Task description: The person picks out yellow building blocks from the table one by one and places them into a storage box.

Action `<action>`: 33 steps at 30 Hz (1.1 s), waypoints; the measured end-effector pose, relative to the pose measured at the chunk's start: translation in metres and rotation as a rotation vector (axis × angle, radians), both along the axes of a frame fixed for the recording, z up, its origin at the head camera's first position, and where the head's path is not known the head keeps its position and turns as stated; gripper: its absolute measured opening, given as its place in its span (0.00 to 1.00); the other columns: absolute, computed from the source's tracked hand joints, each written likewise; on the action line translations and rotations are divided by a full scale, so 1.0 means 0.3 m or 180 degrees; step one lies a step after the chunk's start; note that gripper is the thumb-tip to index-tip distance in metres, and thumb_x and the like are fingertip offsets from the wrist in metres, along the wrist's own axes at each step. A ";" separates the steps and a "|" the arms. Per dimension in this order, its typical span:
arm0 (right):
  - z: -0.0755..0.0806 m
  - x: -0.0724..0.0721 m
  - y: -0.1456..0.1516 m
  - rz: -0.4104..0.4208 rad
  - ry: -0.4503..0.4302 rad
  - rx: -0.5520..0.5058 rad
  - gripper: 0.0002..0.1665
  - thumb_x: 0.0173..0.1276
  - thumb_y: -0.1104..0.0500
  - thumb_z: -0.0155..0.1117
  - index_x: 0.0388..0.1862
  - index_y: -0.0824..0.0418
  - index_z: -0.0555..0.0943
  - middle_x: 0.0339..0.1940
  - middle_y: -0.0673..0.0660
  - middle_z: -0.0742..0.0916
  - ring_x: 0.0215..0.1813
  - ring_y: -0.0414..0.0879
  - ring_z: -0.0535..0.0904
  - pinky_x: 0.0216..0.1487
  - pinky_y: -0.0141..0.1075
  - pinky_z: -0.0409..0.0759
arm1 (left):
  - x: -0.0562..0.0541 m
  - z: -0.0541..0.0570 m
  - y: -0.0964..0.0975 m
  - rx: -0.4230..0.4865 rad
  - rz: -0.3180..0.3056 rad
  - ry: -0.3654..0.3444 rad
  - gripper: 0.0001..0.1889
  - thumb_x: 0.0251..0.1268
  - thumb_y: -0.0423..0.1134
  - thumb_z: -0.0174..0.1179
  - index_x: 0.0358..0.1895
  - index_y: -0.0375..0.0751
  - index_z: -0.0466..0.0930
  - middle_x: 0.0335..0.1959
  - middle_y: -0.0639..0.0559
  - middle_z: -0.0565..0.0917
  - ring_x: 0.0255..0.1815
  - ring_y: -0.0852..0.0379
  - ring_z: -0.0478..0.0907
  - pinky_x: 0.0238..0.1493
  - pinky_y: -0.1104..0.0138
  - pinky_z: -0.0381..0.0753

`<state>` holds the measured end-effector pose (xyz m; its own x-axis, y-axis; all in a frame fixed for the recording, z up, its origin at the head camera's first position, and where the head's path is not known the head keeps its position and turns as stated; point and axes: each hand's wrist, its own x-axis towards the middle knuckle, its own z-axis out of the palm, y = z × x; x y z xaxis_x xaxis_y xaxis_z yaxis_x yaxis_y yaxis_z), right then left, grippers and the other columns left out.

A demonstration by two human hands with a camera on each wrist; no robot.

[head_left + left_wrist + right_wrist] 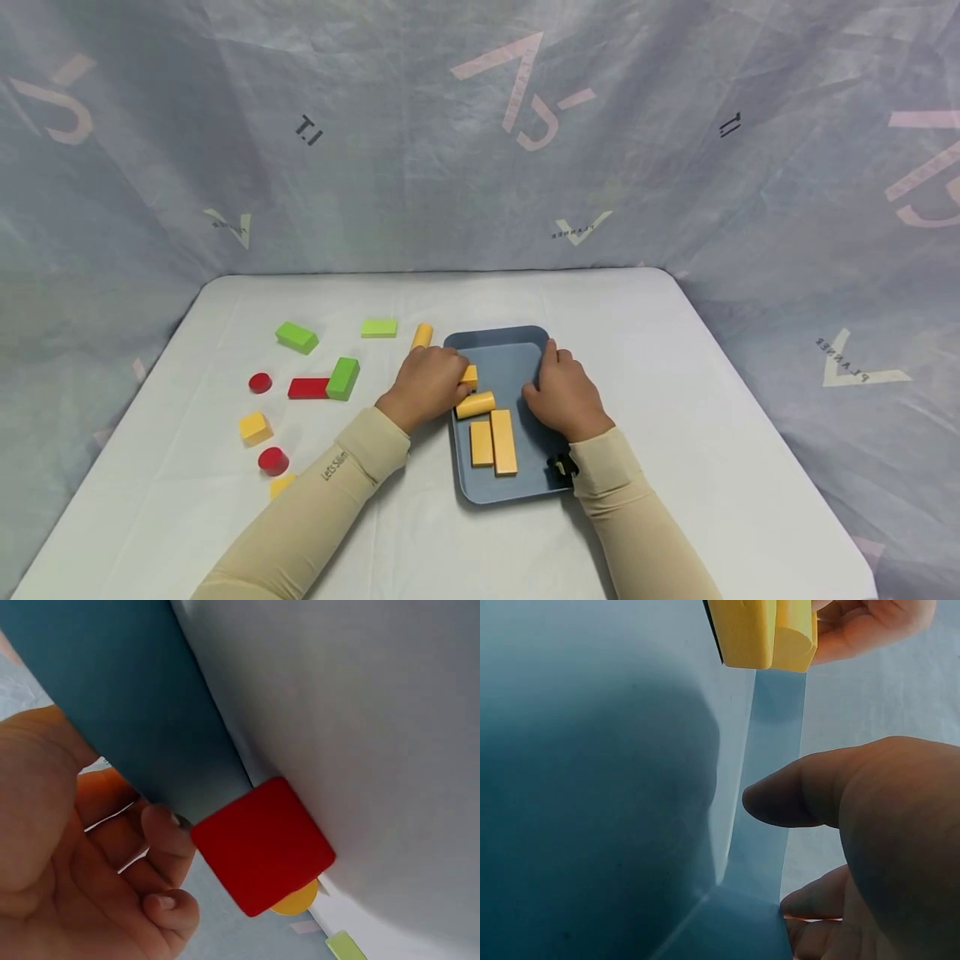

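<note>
From the bottom edge, my beige sleeves [307, 508] extend toward a blue-gray tray [506, 358] at center frame, a short yellow block [482, 444] and a long yellow block [504, 442] lying in its lower left, below a yellow cylinder [476, 406]. My left hand [423, 383] grips the tray's left wall, my right hand [567, 396] its right, thumb inside. A red block [262, 846] shows near the tray in the left wrist view's lower middle. Three green blocks [342, 379] sit left of center; a printed gray cloth [405, 167] spans the top.
</note>
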<state>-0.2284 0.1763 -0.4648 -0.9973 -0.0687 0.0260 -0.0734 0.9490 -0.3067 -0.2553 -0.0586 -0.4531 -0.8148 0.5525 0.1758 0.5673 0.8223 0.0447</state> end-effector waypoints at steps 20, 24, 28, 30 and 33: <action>-0.002 -0.001 0.000 -0.0063 -0.0040 0.0012 0.50 0.71 0.52 0.61 0.81 0.75 0.53 0.73 0.75 0.73 0.67 0.68 0.77 0.60 0.58 0.80 | -0.009 -0.023 0.008 -0.0080 0.0008 -0.0044 0.16 0.67 0.52 0.68 0.23 0.51 0.79 0.18 0.58 0.72 0.20 0.60 0.69 0.23 0.61 0.72; 0.000 0.001 -0.001 -0.0046 -0.0028 -0.0006 0.50 0.71 0.52 0.62 0.81 0.76 0.53 0.72 0.75 0.73 0.67 0.68 0.77 0.59 0.58 0.80 | -0.007 -0.019 0.008 -0.0059 0.0016 -0.0098 0.17 0.67 0.51 0.68 0.22 0.52 0.78 0.18 0.58 0.72 0.21 0.60 0.69 0.24 0.61 0.72; 0.000 0.003 -0.003 -0.0046 -0.0023 -0.0028 0.49 0.71 0.52 0.62 0.81 0.76 0.54 0.73 0.75 0.73 0.67 0.68 0.77 0.59 0.58 0.80 | -0.004 -0.012 0.005 -0.0029 0.0015 -0.0162 0.18 0.68 0.50 0.68 0.21 0.52 0.76 0.18 0.57 0.72 0.21 0.59 0.69 0.25 0.60 0.72; -0.002 0.001 -0.004 -0.0053 -0.0030 -0.0026 0.49 0.71 0.52 0.62 0.81 0.75 0.54 0.73 0.75 0.72 0.67 0.68 0.77 0.59 0.58 0.80 | -0.003 -0.010 0.004 -0.0009 0.0012 -0.0175 0.18 0.67 0.49 0.68 0.21 0.52 0.75 0.18 0.57 0.72 0.21 0.59 0.69 0.25 0.60 0.71; -0.003 -0.001 -0.003 -0.0064 -0.0056 -0.0018 0.50 0.71 0.52 0.61 0.81 0.75 0.53 0.73 0.74 0.72 0.68 0.68 0.76 0.60 0.58 0.80 | -0.003 -0.006 0.003 0.0000 -0.0003 -0.0196 0.17 0.67 0.48 0.68 0.21 0.52 0.76 0.18 0.57 0.72 0.22 0.59 0.69 0.25 0.61 0.71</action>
